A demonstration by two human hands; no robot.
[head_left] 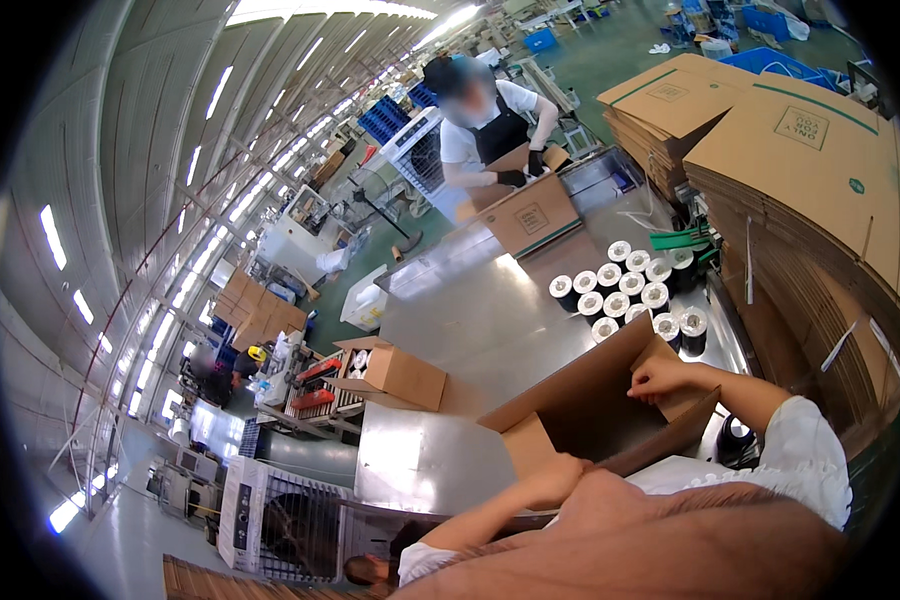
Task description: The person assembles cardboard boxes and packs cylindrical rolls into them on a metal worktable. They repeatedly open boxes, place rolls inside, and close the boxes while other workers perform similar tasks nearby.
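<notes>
An open brown cardboard box (pixel 590 420) stands before me on the metal table, its inside facing up. My right hand (pixel 660 380) reaches over its right end, fingers curled beside the end flap (pixel 682 372). Whether they pinch anything is too small to tell. At the near left corner, my left hand (pixel 560 478) is against the box, next to the left flap (pixel 528 445); its fingers are mostly hidden. Beyond the right end stand several black cylindrical rolls with white tops (pixel 630 285), grouped upright.
A metal table (pixel 470 310) runs ahead. Across it, a person (pixel 490 130) in dark gloves handles another carton (pixel 535 215). A filled carton (pixel 395 375) sits at left by a roller conveyor (pixel 320 395). Tall stacks of flat cartons (pixel 800 150) rise at right, beside a green tape dispenser (pixel 680 240).
</notes>
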